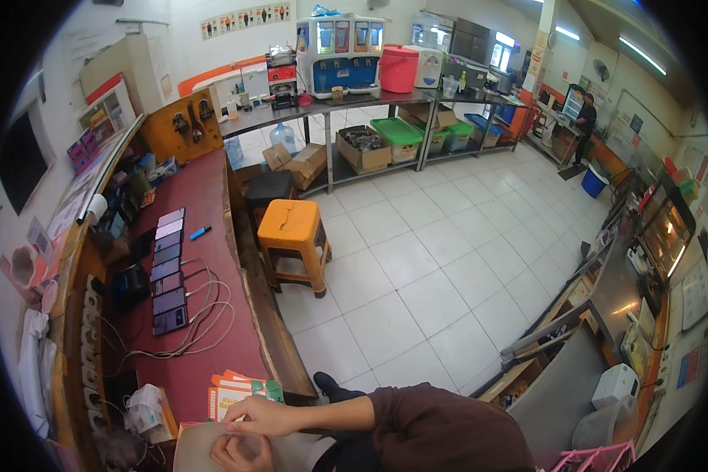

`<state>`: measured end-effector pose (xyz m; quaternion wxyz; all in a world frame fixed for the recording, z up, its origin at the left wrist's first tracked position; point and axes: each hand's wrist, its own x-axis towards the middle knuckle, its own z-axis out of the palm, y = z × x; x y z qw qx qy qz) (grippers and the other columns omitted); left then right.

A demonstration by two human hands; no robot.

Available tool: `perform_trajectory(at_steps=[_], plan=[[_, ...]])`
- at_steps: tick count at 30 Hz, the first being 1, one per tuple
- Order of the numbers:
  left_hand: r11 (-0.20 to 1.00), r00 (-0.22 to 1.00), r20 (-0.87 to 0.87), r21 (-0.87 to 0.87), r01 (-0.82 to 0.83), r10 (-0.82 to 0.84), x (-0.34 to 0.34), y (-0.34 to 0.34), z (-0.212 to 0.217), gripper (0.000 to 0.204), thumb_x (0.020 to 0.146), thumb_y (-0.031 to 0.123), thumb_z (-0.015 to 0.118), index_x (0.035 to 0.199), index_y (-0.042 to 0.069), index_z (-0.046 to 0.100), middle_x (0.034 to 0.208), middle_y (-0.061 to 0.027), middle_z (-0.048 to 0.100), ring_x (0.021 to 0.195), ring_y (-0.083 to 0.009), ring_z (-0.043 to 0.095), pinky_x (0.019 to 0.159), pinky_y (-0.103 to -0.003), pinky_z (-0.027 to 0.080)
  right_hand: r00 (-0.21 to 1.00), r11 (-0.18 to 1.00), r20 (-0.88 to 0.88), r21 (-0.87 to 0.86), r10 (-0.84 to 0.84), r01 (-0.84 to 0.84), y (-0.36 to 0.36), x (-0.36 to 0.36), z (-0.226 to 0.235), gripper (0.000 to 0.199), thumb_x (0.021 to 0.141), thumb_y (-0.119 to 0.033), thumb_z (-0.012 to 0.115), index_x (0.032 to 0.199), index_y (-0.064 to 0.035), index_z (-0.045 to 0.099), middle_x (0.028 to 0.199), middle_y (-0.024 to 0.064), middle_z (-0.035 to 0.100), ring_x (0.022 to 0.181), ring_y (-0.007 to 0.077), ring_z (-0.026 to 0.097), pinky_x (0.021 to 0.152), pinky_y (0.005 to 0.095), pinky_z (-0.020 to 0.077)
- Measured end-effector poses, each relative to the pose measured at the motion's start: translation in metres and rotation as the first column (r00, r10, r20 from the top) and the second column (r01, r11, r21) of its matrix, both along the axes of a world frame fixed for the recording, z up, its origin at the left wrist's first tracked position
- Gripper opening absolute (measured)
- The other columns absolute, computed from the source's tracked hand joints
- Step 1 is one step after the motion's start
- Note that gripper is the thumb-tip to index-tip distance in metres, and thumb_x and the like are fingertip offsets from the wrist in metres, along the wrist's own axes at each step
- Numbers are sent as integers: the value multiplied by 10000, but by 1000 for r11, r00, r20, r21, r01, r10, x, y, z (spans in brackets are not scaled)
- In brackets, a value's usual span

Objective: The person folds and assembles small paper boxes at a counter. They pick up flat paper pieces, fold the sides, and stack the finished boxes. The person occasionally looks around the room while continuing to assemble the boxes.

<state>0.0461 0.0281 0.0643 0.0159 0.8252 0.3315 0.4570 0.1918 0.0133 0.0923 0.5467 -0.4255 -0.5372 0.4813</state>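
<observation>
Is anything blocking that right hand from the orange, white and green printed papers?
Nothing visible: the bare right hand, past a dark brown fabric sleeve, overlaps the near edge of the orange, white and green printed papers. Whether it touches them, I can't tell.

smooth paper cards, matt cloth sleeve, plastic stool, glossy floor tiles

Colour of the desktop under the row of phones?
The desktop is dark red, almost maroon; the head view shows it best.
</observation>
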Motion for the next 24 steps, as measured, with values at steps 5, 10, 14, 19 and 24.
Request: perform_trajectory(at_steps=[5,10,14,19,24], plan=[[991,999,-2,123,47,-47,-1,2,-7,260,656,92,702,830,12,526,956,-116,490,898,-286,495,755,-395,411,980,992,-199,-128,-23,-3,-2,1,2,212,927,-210,550,939,0,576,862,38,600,706,71,561,595,225,478],[944,934,328,-329,-30,144,0,-4,-12,185,806,121,618,917,-17,565,1028,-114,535,926,-246,519,784,-362,428,942,975,-262,17,-208,220,-2,-3,2,144,874,-139,603,862,-4,553,837,45,582,803,98,589,651,243,488],[882,884,389,-467,-53,260,1,-12,5,237,865,173,630,900,-61,623,834,-164,645,737,-248,597,682,-317,501,915,853,148,440,-375,278,-10,-6,2,111,850,-105,606,851,-11,547,934,43,557,854,134,583,696,276,521],[815,889,408,-575,73,209,2,-16,26,248,870,168,632,907,-77,626,883,-163,640,781,-227,597,718,-294,503,943,884,99,390,-319,258,-18,-18,6,93,830,-71,610,840,-8,542,1023,60,528,932,182,566,792,308,525],[949,950,241,-193,249,-200,-9,-3,19,308,865,200,632,989,-75,571,959,-170,605,837,-229,579,741,-307,492,957,911,-109,297,-267,288,-22,-25,5,94,831,-73,614,844,-2,552,985,91,538,951,215,582,792,306,526]])
